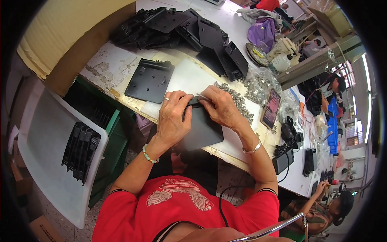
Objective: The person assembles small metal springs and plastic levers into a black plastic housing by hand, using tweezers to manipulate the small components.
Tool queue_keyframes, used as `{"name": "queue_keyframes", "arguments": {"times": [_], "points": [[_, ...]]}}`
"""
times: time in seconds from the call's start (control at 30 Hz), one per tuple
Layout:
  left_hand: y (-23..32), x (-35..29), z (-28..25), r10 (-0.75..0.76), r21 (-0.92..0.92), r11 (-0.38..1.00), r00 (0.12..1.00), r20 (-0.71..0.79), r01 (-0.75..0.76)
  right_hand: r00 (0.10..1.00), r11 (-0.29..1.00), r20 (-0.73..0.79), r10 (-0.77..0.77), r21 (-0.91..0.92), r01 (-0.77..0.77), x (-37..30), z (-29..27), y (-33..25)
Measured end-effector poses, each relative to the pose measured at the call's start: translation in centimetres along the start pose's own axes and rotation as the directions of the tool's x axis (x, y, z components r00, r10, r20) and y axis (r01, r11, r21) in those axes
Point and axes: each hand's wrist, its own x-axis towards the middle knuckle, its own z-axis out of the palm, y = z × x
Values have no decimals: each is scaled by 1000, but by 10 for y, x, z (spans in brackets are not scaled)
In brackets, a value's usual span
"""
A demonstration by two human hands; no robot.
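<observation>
A flat black plastic panel point(203, 129) is tilted over the near edge of the table in front of me. My left hand point(172, 117) grips it at its far left corner, thumb and fingers closed round the edge. At the far right corner, my right hand point(221, 107) is closed in a pinch against the panel; what lies between its fingertips is hidden. Just beyond my right hand spreads a heap of small silvery metal pieces point(240, 105). Another black panel point(150, 80), with small posts on its face, lies to the left of my hands.
Many black plastic parts point(173, 24) are piled at the back. To the right are a phone point(271, 107), a clear bag of metal pieces point(260, 84) and black adapters point(288, 135). A cardboard box point(72, 36) and a white lid point(60, 149) flank the left side.
</observation>
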Motion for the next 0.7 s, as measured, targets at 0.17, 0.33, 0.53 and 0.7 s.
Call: {"name": "queue_keyframes", "arguments": {"times": [0.17, 0.33, 0.53, 0.7], "points": [[-2, 1, 0, 2, -1, 1000, 1000, 3, -2, 995, 995, 9, 97, 15, -97, 5, 0, 2], [5, 5, 6, 47, -13, 999, 999, 20, -47, 992, 992, -33, 122, 44, -120, 0, 0, 18], [4, 2, 6, 33, 45, 998, 998, 54, -35, 973, 973, -27, 228, 27, -227, 4, 9, 8], [11, 4, 8, 47, 52, 997, 995, 92, -52, 958, 960, -76, 276, -23, -278, -5, 7, 5]]}}
